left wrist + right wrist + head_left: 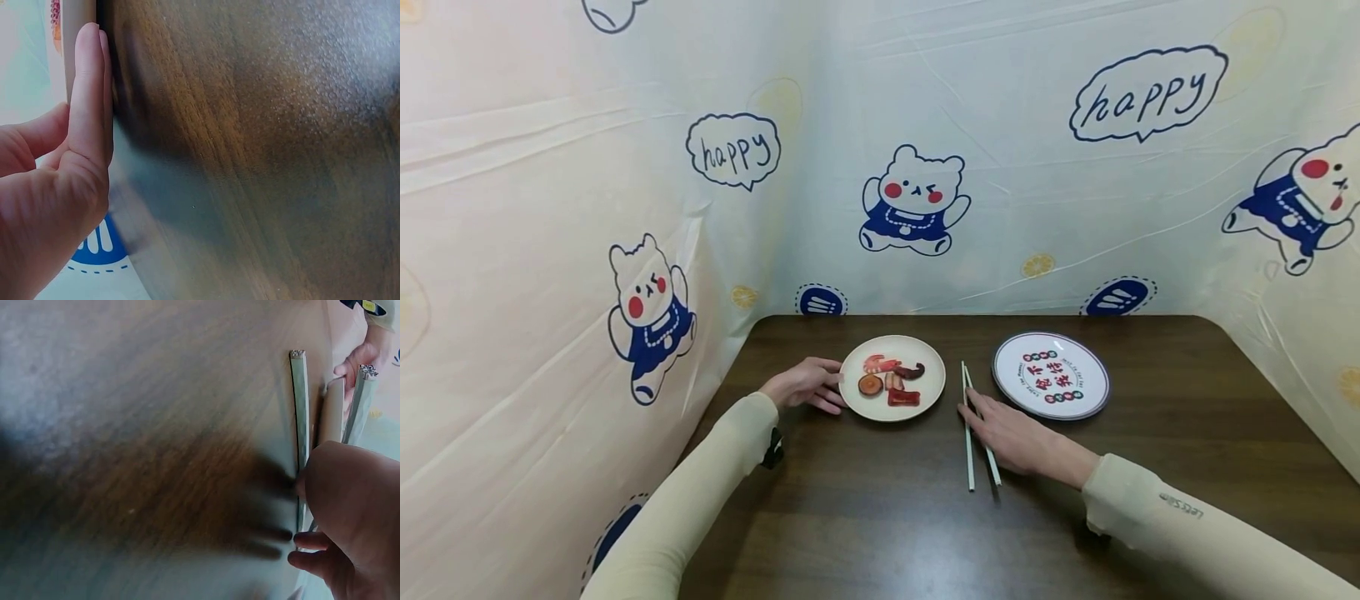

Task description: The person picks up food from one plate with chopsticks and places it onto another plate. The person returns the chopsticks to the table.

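My left hand (pixel 805 385) holds the left edge of a cream plate (pixel 856 406), its thumb at the rim and its fingers (pixel 89 87) straight along the plate's side and underside. On that plate lie a shrimp (pixel 880 364), a dark curved piece (pixel 912 372), a round brown slice (pixel 870 385) and a reddish-brown slab (pixel 903 398). To the right of the plate, my right hand (pixel 1013 433) grips a pair of pale green chopsticks (pixel 969 458) near their middle. In the right wrist view, their patterned ends stand apart, and the hand hides their middles.
A white plate (pixel 1086 396) with a blue rim and red lettering stands just beyond my right hand. Dark brown wood makes up the tabletop (pixel 865 517). A printed curtain (pixel 820 192) with cartoon bears closes off the back and sides.
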{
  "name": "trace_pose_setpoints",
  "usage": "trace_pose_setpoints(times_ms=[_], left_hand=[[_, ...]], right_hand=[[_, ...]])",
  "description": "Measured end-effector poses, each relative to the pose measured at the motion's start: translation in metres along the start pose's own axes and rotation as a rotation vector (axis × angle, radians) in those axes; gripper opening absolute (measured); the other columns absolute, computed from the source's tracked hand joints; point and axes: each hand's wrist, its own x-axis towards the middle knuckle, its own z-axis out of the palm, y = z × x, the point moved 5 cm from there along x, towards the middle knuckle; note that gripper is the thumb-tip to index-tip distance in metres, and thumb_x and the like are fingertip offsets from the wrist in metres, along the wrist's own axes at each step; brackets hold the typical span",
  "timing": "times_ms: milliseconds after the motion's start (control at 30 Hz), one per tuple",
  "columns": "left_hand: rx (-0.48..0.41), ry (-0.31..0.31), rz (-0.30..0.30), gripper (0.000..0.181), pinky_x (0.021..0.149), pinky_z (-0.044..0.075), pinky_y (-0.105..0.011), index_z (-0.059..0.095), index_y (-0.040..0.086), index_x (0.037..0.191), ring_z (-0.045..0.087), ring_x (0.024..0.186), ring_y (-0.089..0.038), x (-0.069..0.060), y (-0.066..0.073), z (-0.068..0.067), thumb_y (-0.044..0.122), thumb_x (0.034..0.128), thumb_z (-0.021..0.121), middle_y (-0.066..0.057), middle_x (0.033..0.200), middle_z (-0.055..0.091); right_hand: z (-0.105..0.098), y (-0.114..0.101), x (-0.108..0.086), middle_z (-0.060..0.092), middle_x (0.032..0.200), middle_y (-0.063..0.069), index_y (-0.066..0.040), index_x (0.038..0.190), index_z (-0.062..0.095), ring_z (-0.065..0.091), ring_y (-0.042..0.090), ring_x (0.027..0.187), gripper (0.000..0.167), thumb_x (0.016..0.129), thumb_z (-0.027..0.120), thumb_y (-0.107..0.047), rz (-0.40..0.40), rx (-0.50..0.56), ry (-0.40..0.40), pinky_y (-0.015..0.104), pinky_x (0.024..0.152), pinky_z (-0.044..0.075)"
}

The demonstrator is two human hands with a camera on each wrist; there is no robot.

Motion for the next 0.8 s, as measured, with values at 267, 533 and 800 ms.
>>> trace_pose_setpoints(times_ms=[267, 533, 800], left_hand=[[0.004, 0.001, -0.006, 0.053, 0.081, 0.066, -0.047, 0.033, 0.001, 0.163, 0.076, 0.092, -0.032, -0.002, -0.0014, 0.0007, 0.01, 0.1129, 0.048, -0.027, 0.128, 0.063], [0.004, 0.012, -0.017, 0.052, 0.081, 0.066, -0.047, 0.034, 0.002, 0.163, 0.076, 0.092, -0.033, -0.0033, 0.0001, 0.0009, 0.011, 0.113, 0.049, -0.027, 0.127, 0.064], [0.009, 0.023, -0.025, 0.052, 0.08, 0.066, -0.047, 0.035, 0.003, 0.162, 0.076, 0.091, -0.032, -0.0019, 0.0014, 0.0018, 0.011, 0.1128, 0.049, -0.026, 0.124, 0.065]], right_hand=[[0.0057, 0.0014, 0.0013, 0.034, 0.154, 0.044, 0.012, 0.151, 0.043, 0.047, 0.049, 0.139, 0.061, 0.095, 0.064, 0.002, 0.027, 0.086, 0.019, 0.06, 0.112, 0.046], [0.0072, -0.0005, 0.0055, 0.034, 0.155, 0.042, 0.01, 0.152, 0.044, 0.048, 0.05, 0.138, 0.063, 0.093, 0.065, 0.0, 0.031, 0.037, 0.047, 0.061, 0.105, 0.051], [0.0094, -0.0037, 0.0074, 0.031, 0.16, 0.039, 0.006, 0.155, 0.042, 0.041, 0.051, 0.144, 0.06, 0.098, 0.059, -0.004, 0.074, 0.03, -0.001, 0.065, 0.108, 0.047]])
